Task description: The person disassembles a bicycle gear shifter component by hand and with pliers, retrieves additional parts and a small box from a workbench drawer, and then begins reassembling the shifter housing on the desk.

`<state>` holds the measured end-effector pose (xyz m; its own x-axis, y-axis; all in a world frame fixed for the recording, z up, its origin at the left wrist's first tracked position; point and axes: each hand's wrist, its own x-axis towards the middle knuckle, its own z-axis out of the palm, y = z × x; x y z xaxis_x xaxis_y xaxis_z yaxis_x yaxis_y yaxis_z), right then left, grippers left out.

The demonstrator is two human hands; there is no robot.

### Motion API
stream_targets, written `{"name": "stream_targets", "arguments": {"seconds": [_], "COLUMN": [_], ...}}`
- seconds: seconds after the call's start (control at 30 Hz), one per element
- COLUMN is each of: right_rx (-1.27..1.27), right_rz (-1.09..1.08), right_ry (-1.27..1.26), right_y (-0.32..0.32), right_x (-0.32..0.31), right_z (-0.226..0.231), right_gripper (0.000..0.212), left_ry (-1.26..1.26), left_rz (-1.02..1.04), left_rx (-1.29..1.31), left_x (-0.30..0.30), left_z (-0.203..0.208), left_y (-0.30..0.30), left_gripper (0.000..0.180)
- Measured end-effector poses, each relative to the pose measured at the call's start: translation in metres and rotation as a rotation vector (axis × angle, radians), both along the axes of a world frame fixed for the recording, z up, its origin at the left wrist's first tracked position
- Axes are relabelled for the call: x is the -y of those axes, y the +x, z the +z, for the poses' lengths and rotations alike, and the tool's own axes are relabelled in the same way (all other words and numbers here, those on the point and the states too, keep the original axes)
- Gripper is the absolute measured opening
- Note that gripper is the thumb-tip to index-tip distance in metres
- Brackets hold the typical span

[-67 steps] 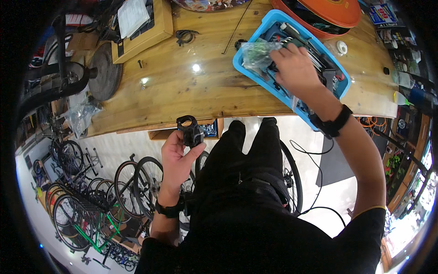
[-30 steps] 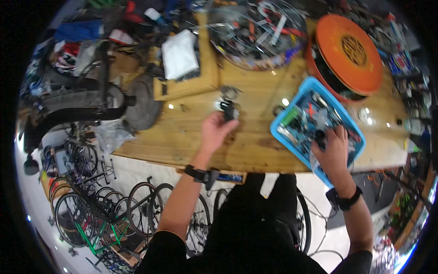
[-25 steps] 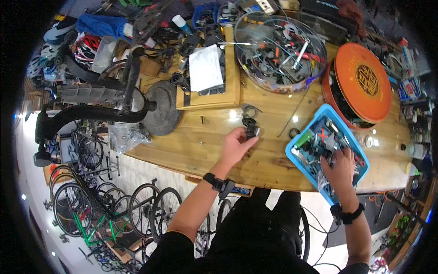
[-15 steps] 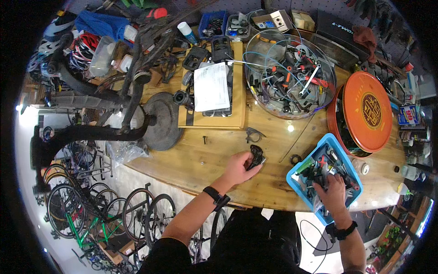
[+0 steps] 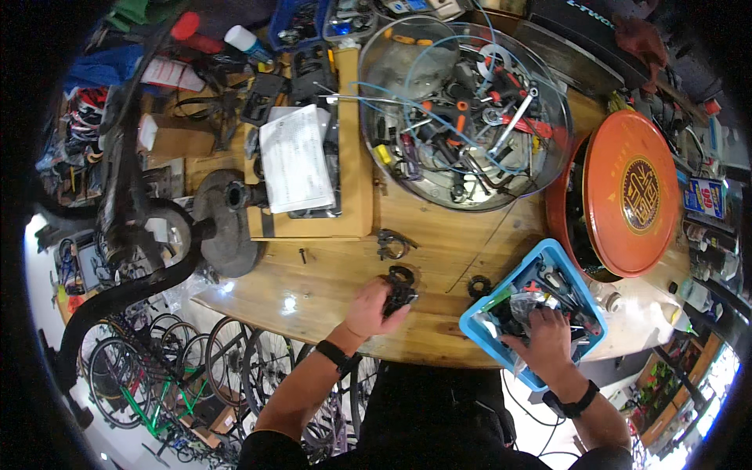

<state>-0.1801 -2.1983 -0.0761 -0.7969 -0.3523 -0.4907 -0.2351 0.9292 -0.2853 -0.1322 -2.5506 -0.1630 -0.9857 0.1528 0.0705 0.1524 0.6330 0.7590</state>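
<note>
My left hand [image 5: 366, 309] is closed round a dark metal bike part [image 5: 400, 288] with a ring-shaped end, just above the wooden table. Inside the light blue plastic basket [image 5: 475, 335], my right hand [image 5: 547, 345] rests among mixed tools and parts. Its thumb is apart from the bent fingers, whose tips are partly hidden by the contents. A clear plastic bag [image 5: 526, 304] lies beside those fingers. Beyond my left hand is a loose dark clamp [image 5: 394, 244]. A black toothed ring [image 5: 479, 287] lies left of the basket.
A large round clear tub [image 5: 470, 205] of tools and cables stands at the back. To the right is an orange round tin [image 5: 634, 196] with its lid tilted. Papers [image 5: 296, 160] lie on a cardboard box [image 5: 356, 223]; a dark stand [image 5: 227, 254] is at left.
The view has shifted, so the table things appear farther left. The part in my left hand now shows its ring-shaped end. My right hand stays in the basket, its thumb spread wider.
</note>
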Motion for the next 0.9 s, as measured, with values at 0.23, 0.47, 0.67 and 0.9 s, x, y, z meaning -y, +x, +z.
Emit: {"name": "stream_targets", "arguments": {"seconds": [0.23, 0.47, 0.67, 0.9], "right_rx": [0.252, 0.005, -0.041, -0.064], "right_rz": [0.128, 0.382, 0.436, 0.395], "right_ry": [-0.070, -0.029, -0.021, -0.095], "right_y": [-0.028, -0.031, -0.042, -0.102], "right_x": [-0.011, -0.013, -0.010, 0.027], "right_z": [0.012, 0.009, 0.019, 0.060], "right_gripper": [0.051, 0.041, 0.042, 0.039], "left_ry": [-0.078, -0.109, -0.097, -0.156], "left_rz": [-0.057, -0.084, -0.098, -0.101], "left_rx": [-0.068, -0.125, -0.008, -0.125], "left_x": [0.002, 0.001, 0.001, -0.004], "left_z": [-0.001, -0.003, -0.006, 0.000], "left_y": [-0.003, -0.004, 0.004, -0.007], "left_gripper": [0.033, 0.037, 0.036, 0.034]}}
